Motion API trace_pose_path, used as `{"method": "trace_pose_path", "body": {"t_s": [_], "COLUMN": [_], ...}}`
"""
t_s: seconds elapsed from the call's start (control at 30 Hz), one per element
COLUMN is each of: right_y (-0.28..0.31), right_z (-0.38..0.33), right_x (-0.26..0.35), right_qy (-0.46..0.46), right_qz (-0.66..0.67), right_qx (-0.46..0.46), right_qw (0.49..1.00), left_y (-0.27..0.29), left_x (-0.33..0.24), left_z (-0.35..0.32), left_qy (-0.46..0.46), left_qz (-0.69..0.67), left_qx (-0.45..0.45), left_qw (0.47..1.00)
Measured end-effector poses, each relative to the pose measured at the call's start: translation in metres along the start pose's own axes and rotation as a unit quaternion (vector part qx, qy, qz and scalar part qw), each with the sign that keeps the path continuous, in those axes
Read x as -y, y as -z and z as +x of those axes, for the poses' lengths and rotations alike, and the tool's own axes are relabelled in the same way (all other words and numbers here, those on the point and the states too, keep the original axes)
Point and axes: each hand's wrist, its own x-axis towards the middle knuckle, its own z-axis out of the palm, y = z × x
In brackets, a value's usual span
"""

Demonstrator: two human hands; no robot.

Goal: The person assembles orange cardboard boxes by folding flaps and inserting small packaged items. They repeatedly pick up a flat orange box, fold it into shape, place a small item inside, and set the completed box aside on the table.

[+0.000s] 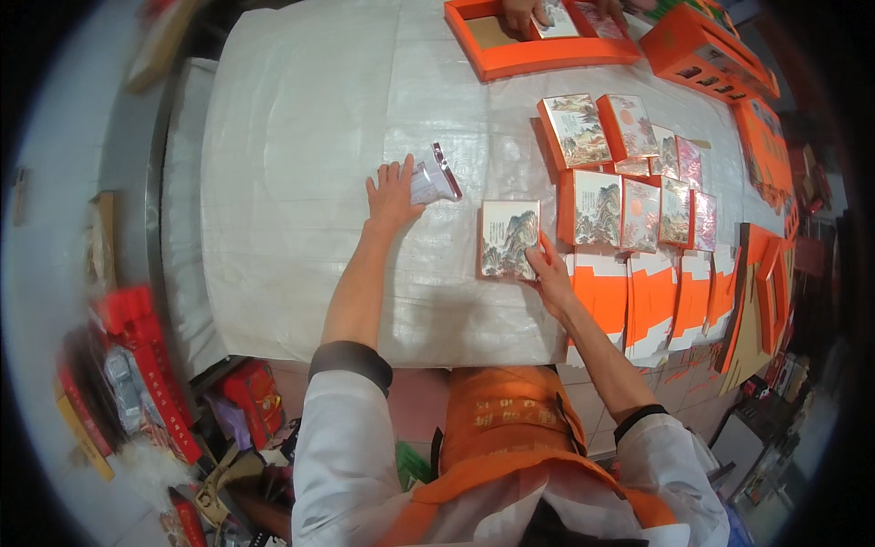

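Note:
My left hand (392, 195) lies palm down on the covered table, fingers spread, against the near-left end of a silvery foil pouch (436, 179). The pouch lies partly between its thumb and forefinger. In my right hand (550, 275) is a small white box (510, 239) with orange sides and a painted mountain landscape, gripped at its lower right corner. Its printed face is turned up. Just right of that hand stand several similar landscape boxes (597, 208) in two rows, some with pinkish prints.
Orange-and-white flat cartons (599, 296) overlap along the near right table edge. At the far side, another person's hands (526, 13) work over an orange tray box (547, 56). A large orange carton (706, 59) stands at the far right. Red packages (146, 365) stand left of the table.

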Motion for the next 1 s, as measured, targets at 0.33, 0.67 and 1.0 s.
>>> {"method": "trace_pose_path", "body": {"t_s": [0.33,0.67,1.0], "right_y": [-0.013,0.066,0.182], "right_z": [0.042,-0.124,-0.124], "right_x": [-0.011,-0.099,-0.086], "right_qy": [0.104,0.065,0.255], "right_qz": [-0.129,-0.296,-0.539], "right_qx": [-0.092,-0.086,-0.231], "right_qw": [0.982,0.949,0.769], "left_y": [-0.006,-0.056,-0.117], "left_x": [0.019,-0.112,-0.258], "left_z": [-0.075,-0.19,-0.203], "left_qy": [0.199,0.102,-0.107], "left_qz": [-0.449,-0.305,-0.2], "left_qx": [-0.181,-0.122,-0.181], "left_qw": [0.852,0.939,0.957]}}
